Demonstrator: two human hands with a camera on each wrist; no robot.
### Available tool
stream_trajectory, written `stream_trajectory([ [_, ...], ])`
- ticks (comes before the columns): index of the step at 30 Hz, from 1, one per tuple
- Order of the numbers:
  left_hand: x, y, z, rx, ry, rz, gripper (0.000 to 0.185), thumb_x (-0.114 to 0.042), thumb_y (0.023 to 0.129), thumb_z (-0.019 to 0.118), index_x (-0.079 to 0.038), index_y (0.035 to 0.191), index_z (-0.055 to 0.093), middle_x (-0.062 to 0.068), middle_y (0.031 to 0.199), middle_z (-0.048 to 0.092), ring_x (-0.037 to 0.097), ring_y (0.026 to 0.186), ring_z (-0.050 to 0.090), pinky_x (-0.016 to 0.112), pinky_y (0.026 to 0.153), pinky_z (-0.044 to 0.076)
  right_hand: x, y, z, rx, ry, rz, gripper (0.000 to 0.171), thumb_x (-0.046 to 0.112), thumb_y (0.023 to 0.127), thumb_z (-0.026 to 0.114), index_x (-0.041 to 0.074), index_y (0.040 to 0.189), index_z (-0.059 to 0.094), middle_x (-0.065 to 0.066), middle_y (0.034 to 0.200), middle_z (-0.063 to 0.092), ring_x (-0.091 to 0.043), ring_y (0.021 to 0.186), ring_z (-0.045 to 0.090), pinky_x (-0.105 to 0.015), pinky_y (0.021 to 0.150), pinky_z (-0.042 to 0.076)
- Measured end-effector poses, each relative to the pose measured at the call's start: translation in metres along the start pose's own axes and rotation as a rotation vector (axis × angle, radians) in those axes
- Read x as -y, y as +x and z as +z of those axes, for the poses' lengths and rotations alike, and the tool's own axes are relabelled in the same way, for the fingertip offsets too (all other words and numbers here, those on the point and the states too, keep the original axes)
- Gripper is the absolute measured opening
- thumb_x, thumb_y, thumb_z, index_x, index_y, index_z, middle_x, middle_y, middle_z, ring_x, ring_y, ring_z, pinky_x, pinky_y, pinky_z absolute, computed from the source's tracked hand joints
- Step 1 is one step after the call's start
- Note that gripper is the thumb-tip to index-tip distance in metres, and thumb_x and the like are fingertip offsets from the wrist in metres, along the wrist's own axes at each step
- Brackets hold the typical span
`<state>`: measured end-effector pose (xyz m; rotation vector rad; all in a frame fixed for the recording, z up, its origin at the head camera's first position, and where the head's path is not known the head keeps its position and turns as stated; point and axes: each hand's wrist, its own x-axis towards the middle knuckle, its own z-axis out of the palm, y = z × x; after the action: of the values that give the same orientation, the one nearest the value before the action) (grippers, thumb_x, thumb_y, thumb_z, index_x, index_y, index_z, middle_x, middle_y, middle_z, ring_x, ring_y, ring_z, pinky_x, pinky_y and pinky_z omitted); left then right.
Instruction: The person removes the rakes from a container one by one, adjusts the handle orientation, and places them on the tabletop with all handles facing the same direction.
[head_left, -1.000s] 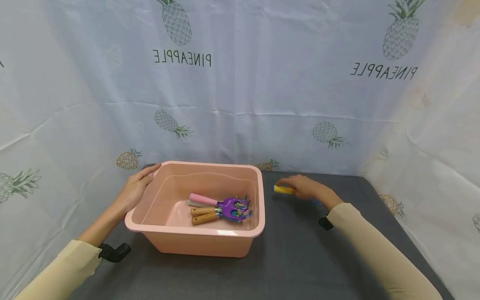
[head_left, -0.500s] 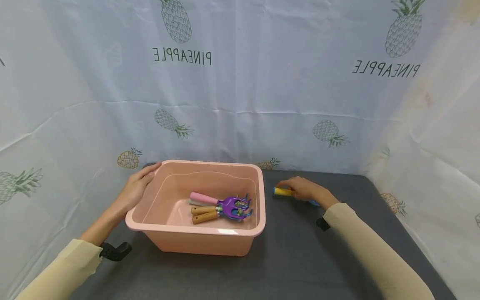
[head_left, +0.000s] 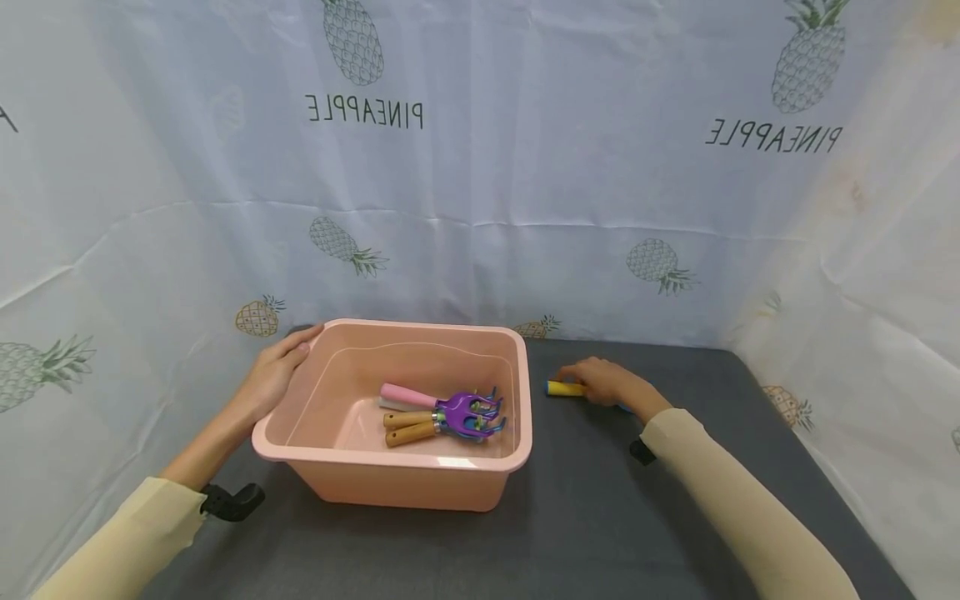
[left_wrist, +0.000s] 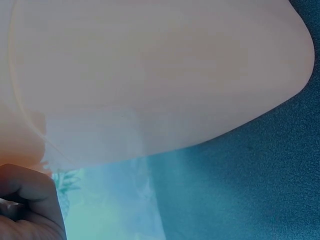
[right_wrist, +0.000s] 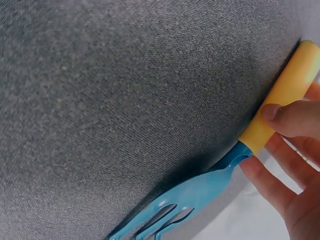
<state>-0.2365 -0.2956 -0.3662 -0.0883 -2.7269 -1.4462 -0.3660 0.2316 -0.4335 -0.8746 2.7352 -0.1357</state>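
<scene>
- We see one table with a dark grey, finely woven cloth surface, walled at its back and sides by a white sheet printed with pineapples.
- One tub of smooth pink plastic, rectangular with rounded corners, stands on the left half of the table, near the back edge.
- Our left hand lies against the tub's far left corner, fingers curled over the rim; in the left wrist view only the curled fingers and the tub's pale wall show.
- In the tub we count four handles: one pink, one pale beneath it, and two of wood, all ending in a tangle of purple and blue metal prongs.
- Our right hand rests on the table right of the tub, towards the back edge, thumb and fingers closed lightly round the handle of one small fork.
- That fork lies flat on the cloth: a round yellow handle and a blue metal head with slotted tines.
</scene>
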Motion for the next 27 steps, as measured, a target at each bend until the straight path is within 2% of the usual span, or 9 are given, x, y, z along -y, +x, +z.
stream_trajectory([
  [3, -0.001, -0.0019, -0.0004, 0.002, -0.011, -0.003, 0.053, -0.037, 0.115, 0.026, -0.018, 0.165, 0.03, 0.022, 0.167, 0.032, 0.043, 0.145, 0.043, 0.008, 0.084, 0.043, -0.0005, 0.0018, 0.001, 0.004, -0.012, 0.008, 0.051, -0.008, 0.097, 0.058, 0.019, 0.139, 0.064, -0.009, 0.122, 0.07, -0.026, 0.103, 0.066, -0.05, 0.092, 0.055],
  [8, -0.0021, -0.0031, -0.0007, 0.002, -0.019, -0.006, 0.054, -0.038, 0.115, 0.026, -0.018, 0.165, 0.03, 0.021, 0.167, 0.032, 0.042, 0.146, 0.042, 0.008, 0.085, 0.042, -0.0018, 0.0039, -0.0005, 0.005, -0.03, 0.008, 0.049, -0.006, 0.097, 0.059, 0.019, 0.138, 0.065, -0.009, 0.114, 0.07, -0.024, 0.095, 0.065, -0.047, 0.083, 0.055],
  [10, -0.0019, -0.0024, -0.0005, 0.003, -0.022, -0.006, 0.054, -0.037, 0.115, 0.026, -0.018, 0.165, 0.03, 0.022, 0.167, 0.031, 0.042, 0.146, 0.042, 0.009, 0.086, 0.043, -0.0015, 0.0037, -0.0015, 0.006, -0.028, 0.01, 0.047, -0.005, 0.097, 0.06, 0.019, 0.138, 0.065, -0.009, 0.114, 0.07, -0.024, 0.095, 0.065, -0.048, 0.084, 0.055],
  [18, 0.0015, 0.0012, -0.0003, 0.003, 0.008, -0.003, 0.053, -0.035, 0.115, 0.025, -0.019, 0.165, 0.029, 0.022, 0.168, 0.03, 0.043, 0.147, 0.041, 0.038, 0.104, 0.046, -0.0025, 0.0031, -0.0016, 0.009, -0.015, 0.025, 0.046, -0.005, 0.098, 0.058, 0.019, 0.138, 0.065, -0.013, 0.124, 0.069, -0.032, 0.107, 0.066, -0.054, 0.093, 0.055],
  [23, 0.0014, 0.0009, -0.0008, -0.001, 0.021, 0.004, 0.053, -0.035, 0.115, 0.025, -0.018, 0.165, 0.031, 0.022, 0.168, 0.03, 0.043, 0.147, 0.041, 0.043, 0.105, 0.045, -0.0031, 0.004, -0.0018, 0.022, -0.005, 0.012, 0.048, -0.006, 0.097, 0.058, 0.017, 0.139, 0.064, -0.013, 0.126, 0.069, -0.031, 0.106, 0.067, -0.053, 0.093, 0.055],
  [27, -0.0017, -0.0029, -0.0021, 0.0, 0.01, 0.007, 0.053, -0.036, 0.115, 0.027, -0.019, 0.164, 0.032, 0.021, 0.168, 0.03, 0.043, 0.147, 0.04, 0.046, 0.107, 0.044, -0.0011, 0.0043, -0.0037, 0.036, 0.001, 0.018, 0.051, -0.006, 0.095, 0.059, 0.017, 0.14, 0.062, -0.01, 0.117, 0.07, -0.024, 0.097, 0.065, -0.049, 0.088, 0.055],
])
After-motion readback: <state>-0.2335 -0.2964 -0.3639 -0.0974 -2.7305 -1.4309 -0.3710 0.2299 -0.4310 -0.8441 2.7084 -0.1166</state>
